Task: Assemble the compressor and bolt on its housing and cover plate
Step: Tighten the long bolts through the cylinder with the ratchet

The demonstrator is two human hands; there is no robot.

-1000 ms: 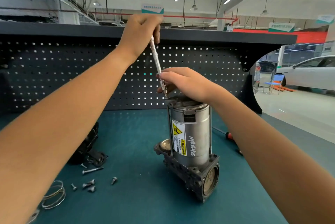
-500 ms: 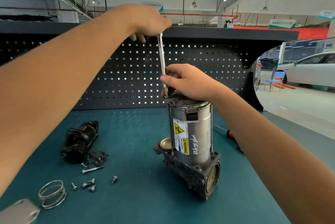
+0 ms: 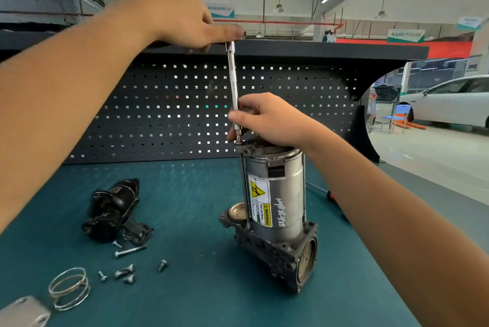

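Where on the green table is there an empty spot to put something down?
Bare mat lies between the black part and the compressor, and in front of it. The front-left is crowded: screws, spring, plate.

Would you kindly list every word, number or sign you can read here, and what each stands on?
"WARNING": yellow band of the label on the silver housing.
"Hot surface": same label, beside it; the finer print is too small.
Yellow hazard triangle: top of that label.
White handwriting on the housing: not clearly legible.
Hanging signs in the hall: too blurred.
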